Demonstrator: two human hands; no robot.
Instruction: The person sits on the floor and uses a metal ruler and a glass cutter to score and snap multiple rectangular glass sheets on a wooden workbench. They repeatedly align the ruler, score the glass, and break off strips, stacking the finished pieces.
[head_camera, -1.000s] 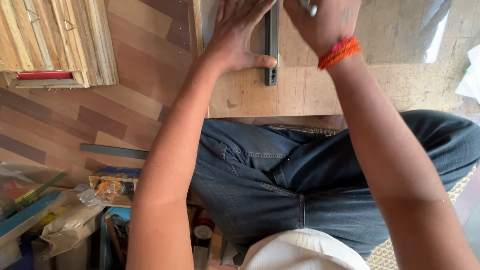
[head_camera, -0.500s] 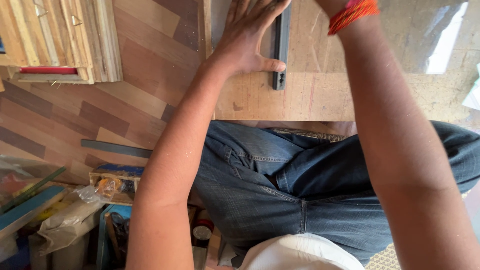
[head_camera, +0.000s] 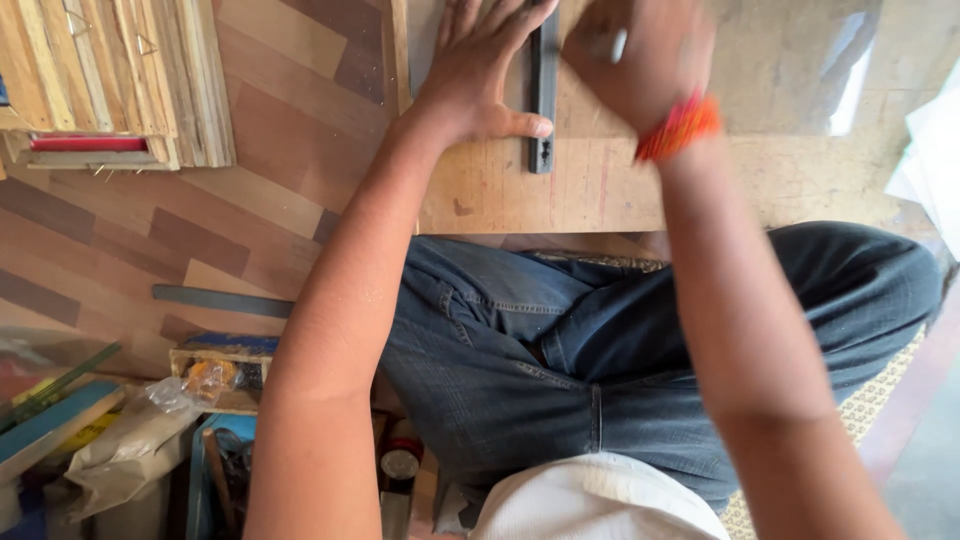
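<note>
Ruler (head_camera: 543, 85), dark metal, lies lengthwise on the wooden board (head_camera: 520, 195), pinned flat by the left hand (head_camera: 478, 75), fingers spread, thumb touching its near end. Just right of the ruler, the right hand (head_camera: 640, 70) is blurred, clenched around a thin pale tool (head_camera: 619, 45); an orange wristband (head_camera: 678, 128) circles its wrist.

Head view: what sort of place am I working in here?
Probably a small floor-level craft or woodworking shop. A dark metal ruler lies on a scuffed wooden work board, thin wooden strips are stacked on the wood-pattern floor, and a cluttered box of supplies sits alongside.
</note>
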